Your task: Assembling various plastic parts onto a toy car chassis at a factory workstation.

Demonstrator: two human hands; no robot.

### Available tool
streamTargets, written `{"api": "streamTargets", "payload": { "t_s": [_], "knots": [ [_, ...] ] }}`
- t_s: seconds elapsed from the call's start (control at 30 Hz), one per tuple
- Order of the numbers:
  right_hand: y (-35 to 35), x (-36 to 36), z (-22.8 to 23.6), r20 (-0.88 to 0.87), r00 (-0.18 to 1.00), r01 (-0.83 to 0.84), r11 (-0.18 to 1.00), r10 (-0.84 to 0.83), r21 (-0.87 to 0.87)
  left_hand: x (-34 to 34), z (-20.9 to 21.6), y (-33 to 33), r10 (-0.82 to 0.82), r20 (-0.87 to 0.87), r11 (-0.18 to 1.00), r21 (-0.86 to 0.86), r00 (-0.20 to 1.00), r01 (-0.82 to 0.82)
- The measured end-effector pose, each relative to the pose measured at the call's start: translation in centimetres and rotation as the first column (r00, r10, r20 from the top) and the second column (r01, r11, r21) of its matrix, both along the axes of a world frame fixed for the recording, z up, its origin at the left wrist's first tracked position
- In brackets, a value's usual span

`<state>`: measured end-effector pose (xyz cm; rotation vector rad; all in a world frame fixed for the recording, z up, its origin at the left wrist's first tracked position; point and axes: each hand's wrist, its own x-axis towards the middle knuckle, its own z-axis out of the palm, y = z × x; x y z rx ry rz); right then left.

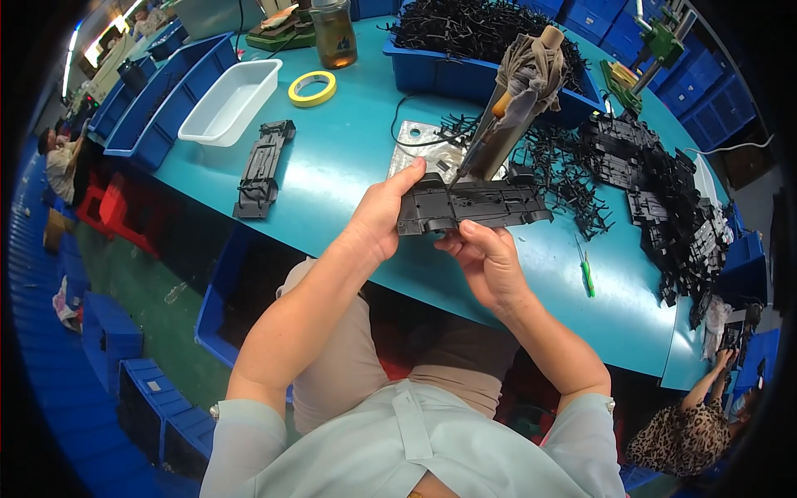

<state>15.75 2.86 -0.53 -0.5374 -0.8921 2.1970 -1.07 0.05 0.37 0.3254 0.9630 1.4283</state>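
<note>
Black plastic chassis plate (490,202) hangs between two bare hands above the near side of a teal surface (332,199), just in front of a silver metal sheet (408,163). The left grip (383,214) is clamped around one end, thumb laid over the top; the right grip (490,264) pinches the near edge around its middle, leaving the far right end unsupported. A slim pointed tool (475,154), leaning beside a grey post (508,143), ends right at the plate; whether it touches cannot be told. The likeliest trouble is a scratch or gouge, should the plate tilt or slide under that tip. The left thumb, near the point, could be jabbed if the hold shifts inward. A loosened right pinch might let the free end dip, and a swing to the right could snag the loose black pieces (573,178) scattered close by.
</note>
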Motion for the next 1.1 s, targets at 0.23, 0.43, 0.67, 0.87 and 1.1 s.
{"api": "streamTargets", "payload": {
  "t_s": [0.23,0.43,0.67,0.87,1.1],
  "knots": [
    [0.2,0.1,-0.4,0.02,1.0,0.001,1.0,-0.002,0.011,0.0,0.0,0.0,0.005,0.002,1.0,-0.001,1.0,-0.005],
    [0.3,0.1,-0.6,0.014,1.0,-0.004,1.0,0.003,0.004,0.0,0.0,0.2,0.001,-0.018,1.0,-0.012,1.0,-0.001],
    [0.3,-0.1,-0.4,0.006,1.0,-0.002,1.0,0.002,-0.001,-0.2,-0.2,0.3,-0.01,-0.023,1.0,0.003,1.0,0.01],
    [0.4,0.0,-0.9,0.003,1.0,-0.021,1.0,0.021,-0.013,-0.1,-0.3,0.2,0.0,-0.016,1.0,0.015,1.0,0.0],
    [-0.3,0.0,-1.1,0.066,0.998,0.012,0.996,-0.006,-0.09,-0.2,0.0,-0.2,0.077,0.014,0.997,0.013,0.997,-0.078]
  ]
}}
